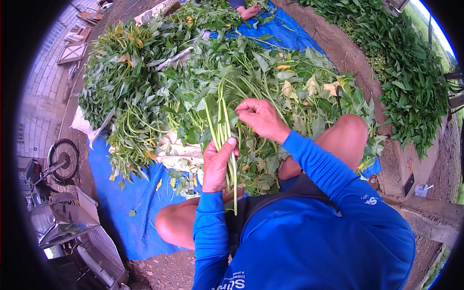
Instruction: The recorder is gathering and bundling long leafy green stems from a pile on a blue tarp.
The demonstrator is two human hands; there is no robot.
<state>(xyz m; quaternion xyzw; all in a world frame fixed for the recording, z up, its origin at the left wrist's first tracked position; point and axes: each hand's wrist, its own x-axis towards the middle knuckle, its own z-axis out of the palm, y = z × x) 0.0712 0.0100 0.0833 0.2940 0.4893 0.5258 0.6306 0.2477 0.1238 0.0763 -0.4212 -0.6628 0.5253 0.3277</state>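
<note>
A small bunch of long green leafy stems [225, 118], which look like water spinach, is gripped in my left hand [216, 166] in front of my lap. Its cut ends hang below the fist and its leaves point away from me. Just right of the bunch, my right hand [263, 119] is closed with thumb and forefinger pinched together. Whatever lies in that pinch is too small or hidden to make out. Around and beyond both hands spreads a big heap of the same greens [130, 72], with some yellowed leaves among them.
A blue tarp [140, 212] lies under the heap, with pale cloth [181, 152] near my left hand. My bent knees frame the work. A motorbike [63, 203] stands at the left. More bundled greens [401, 72] line a ledge at right. Another person's foot [249, 11] rests at the far edge.
</note>
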